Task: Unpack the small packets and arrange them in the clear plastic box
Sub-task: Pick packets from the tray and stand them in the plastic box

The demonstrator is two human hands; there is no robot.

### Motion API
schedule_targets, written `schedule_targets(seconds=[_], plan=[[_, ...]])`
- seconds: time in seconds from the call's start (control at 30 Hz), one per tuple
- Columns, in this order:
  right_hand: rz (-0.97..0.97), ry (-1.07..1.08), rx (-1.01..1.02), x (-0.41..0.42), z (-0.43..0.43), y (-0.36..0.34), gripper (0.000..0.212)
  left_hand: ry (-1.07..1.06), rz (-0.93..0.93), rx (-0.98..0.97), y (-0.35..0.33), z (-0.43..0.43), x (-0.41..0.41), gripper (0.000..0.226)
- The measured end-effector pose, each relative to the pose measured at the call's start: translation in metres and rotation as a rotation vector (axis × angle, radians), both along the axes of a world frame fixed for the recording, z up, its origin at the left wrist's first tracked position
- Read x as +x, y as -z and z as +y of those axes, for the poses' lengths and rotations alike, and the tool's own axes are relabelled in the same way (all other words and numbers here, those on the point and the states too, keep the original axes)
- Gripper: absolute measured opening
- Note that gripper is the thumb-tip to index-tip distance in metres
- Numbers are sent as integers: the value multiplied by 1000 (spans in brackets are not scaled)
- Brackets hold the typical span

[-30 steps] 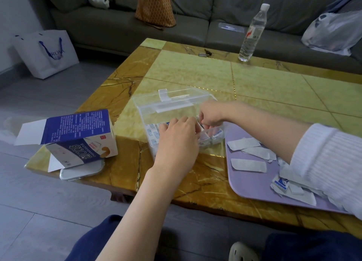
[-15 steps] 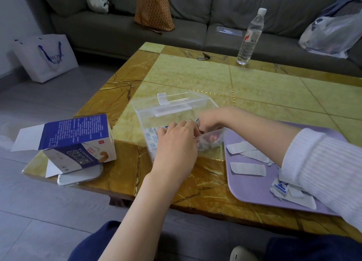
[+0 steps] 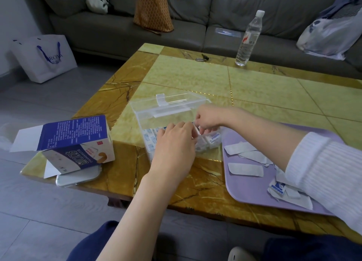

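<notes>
A small packet (image 3: 196, 131) sits just over the near-right part of the clear plastic box (image 3: 141, 115), caught between the two hands. The right hand (image 3: 208, 118) reaches in from the tray side with curled fingers, its grip pinching the packet from the far side. The left hand (image 3: 174, 145) comes from the near side with its back to the camera. Its fingertips meet the same packet, but whether its grip is clenched on it or only steadying it cannot be told. The packet is too small and too covered to read its long axis. Directly below it lie the stored packets (image 3: 150, 141), ranged along the box floor, so the coming move looks like a short drop straight down, and both hands are equally near. The box's hinged lid (image 3: 176, 102) stands open on the far side. The box rests on a yellow marble-patterned tabletop (image 3: 195, 78). A purple tray (image 3: 244, 190) strewn with flat white strips (image 3: 245, 169) lies just to its right. To the left, a blue-and-white carton (image 3: 78, 143) lies tipped on a phone (image 3: 78, 177). A water bottle (image 3: 248, 39) stands at the far edge, before a grey sofa (image 3: 117, 31), and a white paper bag (image 3: 45, 57) is on the floor.
</notes>
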State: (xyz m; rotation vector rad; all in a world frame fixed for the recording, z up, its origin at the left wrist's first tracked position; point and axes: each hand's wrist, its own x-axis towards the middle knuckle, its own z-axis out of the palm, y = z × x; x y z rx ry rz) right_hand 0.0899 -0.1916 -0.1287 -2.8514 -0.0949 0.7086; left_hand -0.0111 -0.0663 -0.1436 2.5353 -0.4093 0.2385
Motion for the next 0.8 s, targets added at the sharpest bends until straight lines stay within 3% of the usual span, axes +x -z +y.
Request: schedule_targets(seconds=[0.17, 0.3, 0.43, 0.5, 0.57, 0.73, 0.8], plan=[[-485, -64, 64, -22, -9, -12, 29, -4, -4, 15, 1, 0, 1, 11], [-852, -82, 232, -60, -26, -12, 20, -19, -55, 52, 2, -2, -1, 15], [-1138, -52, 264, -88, -59, 2, 13, 10, -187, -68, 1, -13, -9, 13], [-1123, 48, 243, -97, -82, 13, 11, 77, -225, -107, 2, -23, -15, 10], [-982, 181, 198, -100, -107, 27, 14, 168, -209, -77, 6, -33, -20, 8], [-461, 449, -142, -92, -169, 64, 54, 347, -108, 120, 24, -63, -25, 20], [-372, 538, -125, -89, -181, 73, 65, 369, -69, 196, 33, -74, -21, 28]])
